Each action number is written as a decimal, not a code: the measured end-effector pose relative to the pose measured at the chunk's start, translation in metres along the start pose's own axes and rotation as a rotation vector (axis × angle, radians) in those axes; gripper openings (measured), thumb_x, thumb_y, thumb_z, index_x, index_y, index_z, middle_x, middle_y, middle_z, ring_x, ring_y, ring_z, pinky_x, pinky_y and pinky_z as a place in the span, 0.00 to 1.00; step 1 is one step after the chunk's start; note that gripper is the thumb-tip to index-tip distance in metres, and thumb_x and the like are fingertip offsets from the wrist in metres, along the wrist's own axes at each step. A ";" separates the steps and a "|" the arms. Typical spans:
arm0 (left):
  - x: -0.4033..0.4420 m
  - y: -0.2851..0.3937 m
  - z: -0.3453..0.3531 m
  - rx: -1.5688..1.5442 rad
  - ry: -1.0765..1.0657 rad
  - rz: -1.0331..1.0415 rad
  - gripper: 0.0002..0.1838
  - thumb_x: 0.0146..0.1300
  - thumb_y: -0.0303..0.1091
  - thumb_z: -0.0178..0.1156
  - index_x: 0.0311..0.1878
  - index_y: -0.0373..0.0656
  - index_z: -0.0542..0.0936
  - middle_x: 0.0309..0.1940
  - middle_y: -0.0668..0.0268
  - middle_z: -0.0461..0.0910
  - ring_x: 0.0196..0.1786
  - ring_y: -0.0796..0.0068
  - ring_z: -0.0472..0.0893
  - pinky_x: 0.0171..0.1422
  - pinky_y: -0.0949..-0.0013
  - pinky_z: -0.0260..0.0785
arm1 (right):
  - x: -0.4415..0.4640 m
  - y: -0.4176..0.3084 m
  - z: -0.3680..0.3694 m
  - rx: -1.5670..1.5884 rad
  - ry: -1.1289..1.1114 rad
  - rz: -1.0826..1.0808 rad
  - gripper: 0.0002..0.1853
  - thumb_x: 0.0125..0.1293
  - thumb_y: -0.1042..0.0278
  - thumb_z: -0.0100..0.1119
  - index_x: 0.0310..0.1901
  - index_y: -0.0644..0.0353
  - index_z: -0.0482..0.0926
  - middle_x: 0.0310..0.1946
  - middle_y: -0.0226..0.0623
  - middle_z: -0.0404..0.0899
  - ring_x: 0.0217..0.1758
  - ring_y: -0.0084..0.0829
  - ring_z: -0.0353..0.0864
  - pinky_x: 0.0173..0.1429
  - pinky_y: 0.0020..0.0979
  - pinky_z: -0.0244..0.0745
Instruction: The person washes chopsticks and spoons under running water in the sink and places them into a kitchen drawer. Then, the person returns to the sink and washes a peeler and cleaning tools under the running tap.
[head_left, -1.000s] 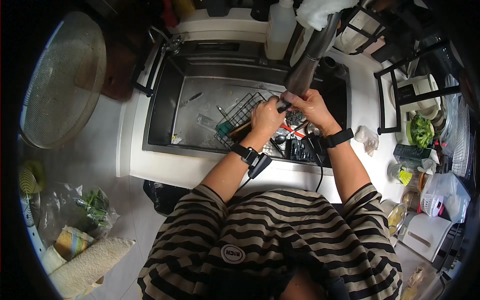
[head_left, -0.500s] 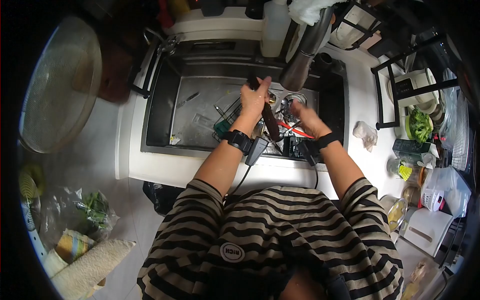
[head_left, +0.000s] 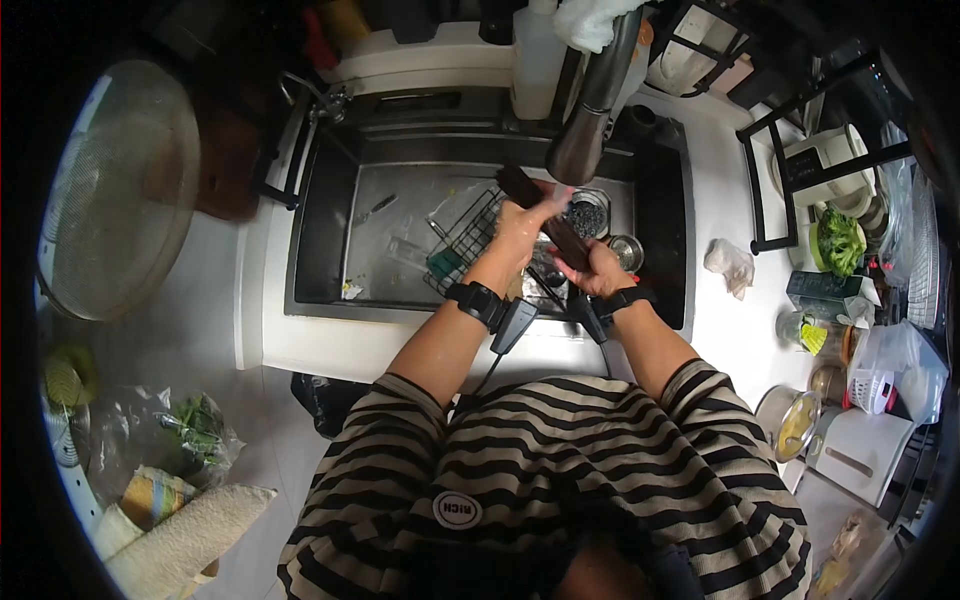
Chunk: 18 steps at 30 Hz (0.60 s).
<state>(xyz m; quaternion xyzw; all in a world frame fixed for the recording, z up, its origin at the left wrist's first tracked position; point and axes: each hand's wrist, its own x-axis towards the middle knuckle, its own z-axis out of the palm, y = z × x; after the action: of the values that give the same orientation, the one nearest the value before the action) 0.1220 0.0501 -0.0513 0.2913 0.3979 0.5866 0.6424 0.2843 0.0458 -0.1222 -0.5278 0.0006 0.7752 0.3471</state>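
Clasping a dark bar (head_left: 567,241) in left hand (head_left: 519,228) and right hand (head_left: 602,271) below the tap (head_left: 580,150), seemingly mid-rinse, with a wire rack (head_left: 468,237) left lying in the sink (head_left: 392,178).

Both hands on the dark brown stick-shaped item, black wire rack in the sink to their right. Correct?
Not quite: left hand and right hand are on the dark brown stick-shaped item, yes, but the black wire rack in the sink is to their left, not right, per the head view.
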 end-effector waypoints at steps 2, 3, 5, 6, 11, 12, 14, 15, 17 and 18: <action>-0.015 0.016 0.014 -0.045 -0.123 -0.049 0.10 0.57 0.31 0.60 0.39 0.34 0.77 0.39 0.61 0.78 0.44 0.71 0.76 0.50 0.69 0.67 | 0.004 -0.002 -0.010 -0.135 0.030 0.035 0.12 0.68 0.66 0.34 0.42 0.62 0.68 0.37 0.43 0.74 0.37 0.39 0.76 0.36 0.37 0.80; -0.016 0.015 0.015 0.009 -0.199 -0.006 0.13 0.58 0.35 0.60 0.41 0.35 0.76 0.40 0.60 0.77 0.47 0.70 0.75 0.54 0.68 0.66 | 0.007 -0.003 -0.012 -0.163 0.066 0.082 0.12 0.67 0.64 0.36 0.40 0.59 0.70 0.34 0.39 0.73 0.32 0.34 0.74 0.31 0.32 0.77; -0.020 0.013 0.018 -0.039 -0.249 0.009 0.17 0.59 0.39 0.59 0.44 0.34 0.74 0.42 0.59 0.76 0.49 0.70 0.75 0.55 0.68 0.65 | 0.015 0.001 -0.018 -0.177 0.104 0.087 0.11 0.67 0.64 0.37 0.40 0.58 0.70 0.32 0.37 0.73 0.31 0.32 0.74 0.30 0.32 0.77; -0.022 0.014 0.021 -0.063 -0.275 0.014 0.19 0.59 0.41 0.59 0.46 0.34 0.73 0.43 0.59 0.76 0.49 0.70 0.74 0.56 0.68 0.64 | 0.020 0.003 -0.021 -0.182 0.123 0.089 0.11 0.67 0.63 0.37 0.39 0.57 0.70 0.32 0.37 0.73 0.30 0.32 0.74 0.29 0.32 0.76; -0.016 0.017 0.032 -0.265 -0.138 0.083 0.34 0.61 0.63 0.41 0.45 0.36 0.72 0.39 0.60 0.76 0.43 0.69 0.75 0.53 0.67 0.62 | 0.027 0.008 -0.026 -0.180 0.036 0.107 0.11 0.68 0.63 0.36 0.38 0.55 0.71 0.29 0.34 0.73 0.28 0.30 0.74 0.30 0.32 0.77; -0.015 0.015 0.031 -0.265 -0.141 0.061 0.32 0.62 0.62 0.42 0.43 0.36 0.72 0.37 0.60 0.76 0.42 0.69 0.75 0.52 0.67 0.63 | 0.028 0.009 -0.028 -0.182 0.043 0.101 0.12 0.68 0.63 0.36 0.38 0.55 0.72 0.28 0.34 0.73 0.28 0.30 0.74 0.30 0.33 0.77; -0.011 0.010 0.029 -0.264 -0.152 0.021 0.29 0.63 0.59 0.43 0.39 0.37 0.74 0.32 0.60 0.76 0.39 0.69 0.75 0.50 0.67 0.64 | 0.030 0.008 -0.031 -0.191 0.056 0.098 0.12 0.68 0.62 0.37 0.38 0.54 0.72 0.28 0.33 0.74 0.28 0.30 0.74 0.31 0.33 0.77; -0.010 0.010 0.031 -0.214 -0.125 0.044 0.28 0.64 0.57 0.44 0.37 0.37 0.74 0.31 0.60 0.76 0.38 0.70 0.76 0.49 0.67 0.65 | 0.032 0.008 -0.033 -0.196 0.064 0.103 0.12 0.68 0.62 0.37 0.38 0.54 0.72 0.29 0.33 0.74 0.28 0.30 0.74 0.31 0.33 0.77; -0.008 0.009 0.034 -0.114 -0.068 0.090 0.25 0.64 0.54 0.45 0.34 0.37 0.74 0.28 0.60 0.76 0.36 0.70 0.76 0.46 0.67 0.66 | 0.035 0.008 -0.037 -0.192 0.075 0.108 0.11 0.68 0.61 0.38 0.38 0.53 0.72 0.29 0.32 0.74 0.28 0.30 0.74 0.31 0.33 0.77; -0.008 0.010 0.035 -0.084 -0.044 0.105 0.24 0.64 0.53 0.46 0.34 0.36 0.74 0.28 0.60 0.76 0.36 0.70 0.76 0.46 0.66 0.67 | 0.034 0.009 -0.036 -0.183 0.078 0.110 0.11 0.68 0.61 0.38 0.38 0.53 0.72 0.29 0.32 0.74 0.28 0.29 0.74 0.32 0.33 0.77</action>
<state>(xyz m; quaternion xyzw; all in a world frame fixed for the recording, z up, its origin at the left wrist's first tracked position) 0.1468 0.0469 -0.0238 0.2976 0.3428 0.6290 0.6310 0.3021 0.0441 -0.1688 -0.5863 -0.0275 0.7687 0.2541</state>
